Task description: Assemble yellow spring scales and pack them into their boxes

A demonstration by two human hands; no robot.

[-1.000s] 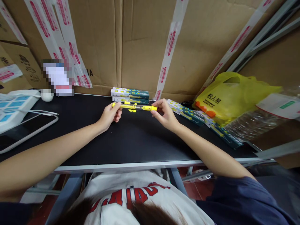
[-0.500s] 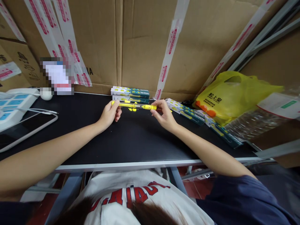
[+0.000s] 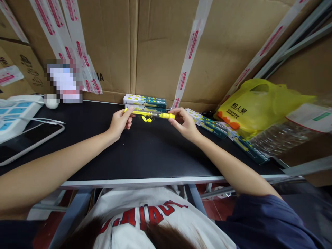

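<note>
A yellow pen-like tool with a clear middle section is held level above the black table. My left hand is closed on its left end. The fingertips of my right hand pinch its yellow right end. Just below the tool, small yellow parts lie on the table. Behind it, against the cardboard, are narrow printed boxes, stacked and partly covered by the tool and my fingers.
More narrow boxes run along the right side, beside a yellow plastic bag and clear plastic packaging. On the left are a tablet, white cables and a white power strip. Cardboard rises behind the table.
The tool's right end has shifted slightly right and its tilt has changed a little, with my right hand moving right too. More of the small yellow parts below shows. My left hand has barely moved.
</note>
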